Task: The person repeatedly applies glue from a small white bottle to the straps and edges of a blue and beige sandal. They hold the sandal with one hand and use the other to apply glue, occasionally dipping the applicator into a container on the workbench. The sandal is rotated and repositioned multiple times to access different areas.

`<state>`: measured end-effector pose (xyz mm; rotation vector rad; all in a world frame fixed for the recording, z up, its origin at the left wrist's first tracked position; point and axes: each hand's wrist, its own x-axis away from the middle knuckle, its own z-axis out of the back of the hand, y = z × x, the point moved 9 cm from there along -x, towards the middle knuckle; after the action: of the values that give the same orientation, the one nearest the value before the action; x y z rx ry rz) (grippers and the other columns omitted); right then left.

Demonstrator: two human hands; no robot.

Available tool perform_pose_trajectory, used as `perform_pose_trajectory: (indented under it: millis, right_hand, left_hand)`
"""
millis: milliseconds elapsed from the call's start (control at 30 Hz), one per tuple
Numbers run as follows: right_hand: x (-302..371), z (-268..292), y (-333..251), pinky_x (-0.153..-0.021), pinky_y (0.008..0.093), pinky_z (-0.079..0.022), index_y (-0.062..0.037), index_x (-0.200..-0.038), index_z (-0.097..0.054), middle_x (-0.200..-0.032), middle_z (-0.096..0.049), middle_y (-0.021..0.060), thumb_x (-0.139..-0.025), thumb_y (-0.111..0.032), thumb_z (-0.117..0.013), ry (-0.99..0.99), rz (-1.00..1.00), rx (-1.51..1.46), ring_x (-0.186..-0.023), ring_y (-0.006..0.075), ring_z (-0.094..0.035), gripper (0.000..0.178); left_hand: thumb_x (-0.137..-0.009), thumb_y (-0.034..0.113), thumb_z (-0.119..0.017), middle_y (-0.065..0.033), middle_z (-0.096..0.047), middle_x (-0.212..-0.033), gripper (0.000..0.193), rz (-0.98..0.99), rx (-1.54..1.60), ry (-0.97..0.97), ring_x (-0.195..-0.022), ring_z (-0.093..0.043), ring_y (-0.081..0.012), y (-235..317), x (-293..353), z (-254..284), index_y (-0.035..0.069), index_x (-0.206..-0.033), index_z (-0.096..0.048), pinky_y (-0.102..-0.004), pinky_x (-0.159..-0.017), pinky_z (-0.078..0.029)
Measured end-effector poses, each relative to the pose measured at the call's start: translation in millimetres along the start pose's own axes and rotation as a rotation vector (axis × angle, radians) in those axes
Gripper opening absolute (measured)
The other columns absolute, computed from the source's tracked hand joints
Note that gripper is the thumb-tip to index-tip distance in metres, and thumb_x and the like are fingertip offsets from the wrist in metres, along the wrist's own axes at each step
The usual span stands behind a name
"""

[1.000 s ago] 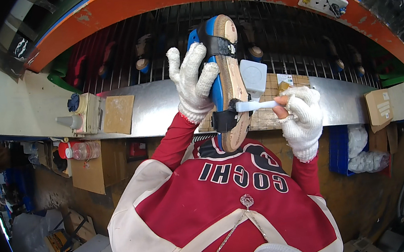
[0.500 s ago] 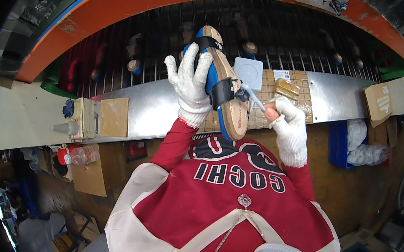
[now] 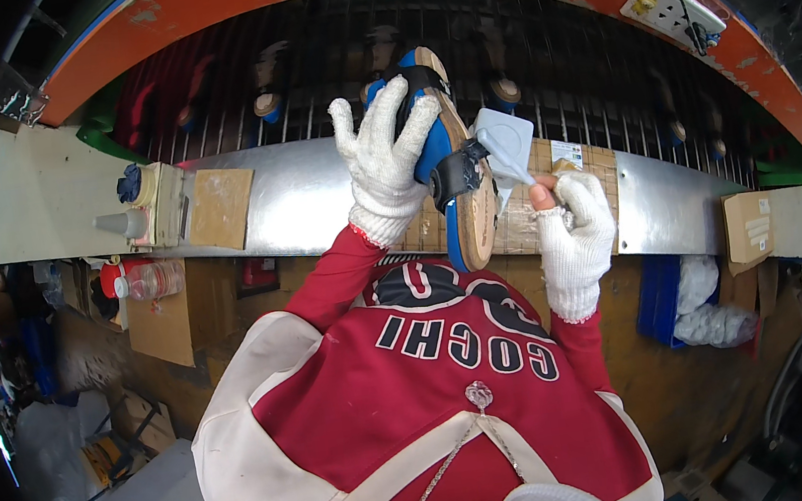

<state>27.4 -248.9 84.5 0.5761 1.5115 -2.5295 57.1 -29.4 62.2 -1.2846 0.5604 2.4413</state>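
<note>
My left hand, in a white knit glove, holds a sandal tilted above the bench. The sandal has black straps, a tan sole and a blue form inside. My right hand wears a similar glove with the fingertips bare. Thumb and forefinger pinch a thin pale grey tool that reaches toward the sandal's nearer strap; its working end is hard to make out. Just beyond that strap is a light grey square container. Partly behind my right hand, a yellowish block lies on a cardboard sheet.
Behind the metal bench top, a rack of rods carries several other shoes under an orange frame. A tan square board and a grey cone are at left. A cardboard box sits at right, a power socket above.
The sandal has turned slightly, and its nearer strap shows from another angle. The pale tool's handle has shifted, and my right hand has risen a little. The whole view has moved slightly.
</note>
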Motion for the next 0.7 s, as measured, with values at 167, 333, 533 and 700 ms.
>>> perform_pose_trajectory:
  millis: [167,333,533,700]
  right_hand:
    - [-3,-5,-4,-0.064,0.0280,-0.044,0.0012,-0.094,-0.073,-0.088,-0.060,0.0068,-0.086,-0.016,-0.077,-0.042,0.091,0.011,-0.074,0.0152,-0.056,0.019]
    - [14,-10,1,-0.063,0.0261,-0.044,0.0033,-0.095,-0.072,-0.090,-0.059,0.0061,-0.088,-0.014,-0.075,-0.129,0.020,-0.096,-0.074,0.0119,-0.055,0.019]
    - [36,-16,13,-0.062,0.0244,-0.042,0.0056,-0.096,-0.070,-0.088,-0.057,0.0044,-0.091,-0.012,-0.071,-0.211,-0.186,-0.295,-0.073,0.0095,-0.053,0.018]
    - [36,-19,10,-0.065,0.0256,-0.042,0.0056,-0.095,-0.070,-0.086,-0.056,0.0045,-0.091,-0.014,-0.072,-0.198,-0.186,-0.204,-0.075,0.0104,-0.052,0.020]
  left_hand:
    - [-0.059,0.019,-0.084,-0.0174,-0.061,-0.128,0.077,0.003,-0.054,0.038,-0.109,-0.066,-0.0303,-4,-4,7,0.020,-0.132,-0.059,-0.0609,-0.106,-0.026]
    - [-0.069,0.021,-0.080,-0.0162,-0.063,-0.125,0.067,0.024,-0.068,0.054,-0.098,-0.069,-0.0288,-10,-4,14,0.020,-0.132,-0.059,-0.0536,-0.096,-0.031]
    - [-0.071,0.023,-0.081,-0.0148,-0.062,-0.126,0.071,0.121,-0.032,-0.003,-0.100,-0.069,-0.0280,-18,2,12,0.022,-0.136,-0.054,-0.0547,-0.100,-0.029]
    - [-0.070,0.025,-0.081,-0.0129,-0.059,-0.131,0.073,0.180,-0.054,-0.063,-0.109,-0.066,-0.0273,-18,12,13,0.024,-0.138,-0.053,-0.0595,-0.111,-0.020]
